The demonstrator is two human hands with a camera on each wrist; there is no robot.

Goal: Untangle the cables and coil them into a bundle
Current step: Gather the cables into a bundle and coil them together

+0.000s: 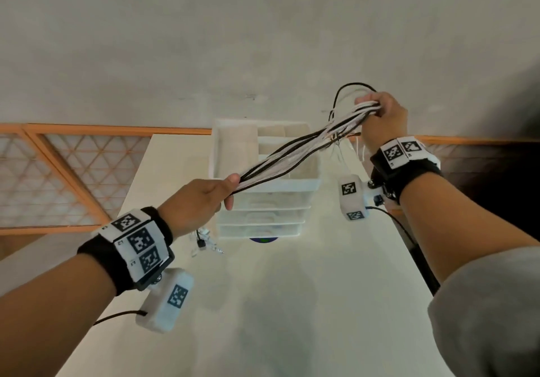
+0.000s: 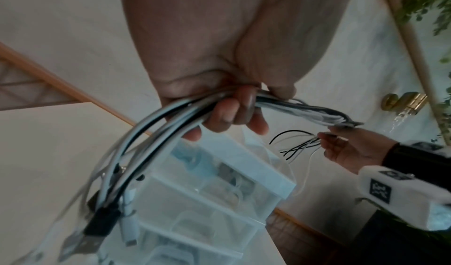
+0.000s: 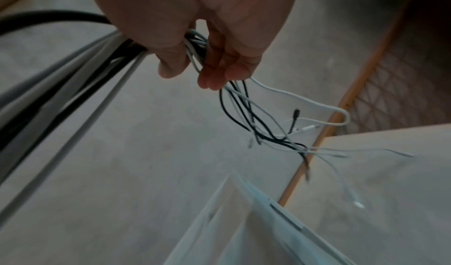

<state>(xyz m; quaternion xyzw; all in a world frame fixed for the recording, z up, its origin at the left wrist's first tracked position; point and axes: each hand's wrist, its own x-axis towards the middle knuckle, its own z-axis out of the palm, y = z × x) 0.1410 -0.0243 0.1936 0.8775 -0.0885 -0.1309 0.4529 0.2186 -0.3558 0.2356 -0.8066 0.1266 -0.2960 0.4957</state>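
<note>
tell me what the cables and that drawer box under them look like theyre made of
Cables: smooth black and white jackets, likely rubbery plastic; they bend freely between the left hand and right hand, and some plug ends look metal.
Drawer box: white, semi-translucent, probably hard plastic; contents show dimly through the drawer fronts.

The head view looks forward and down from above the bench (image 1: 292,303), taking in both forearms and the drawer unit (image 1: 263,201) at mid distance. Each wrist view sits tight against its own palm, facing along the fingers (image 2: 229,114) — very near, partly blurred. All three share the stretched cables (image 1: 292,154) and the drawer unit — the left wrist view also catches the right hand (image 2: 354,149).
</note>
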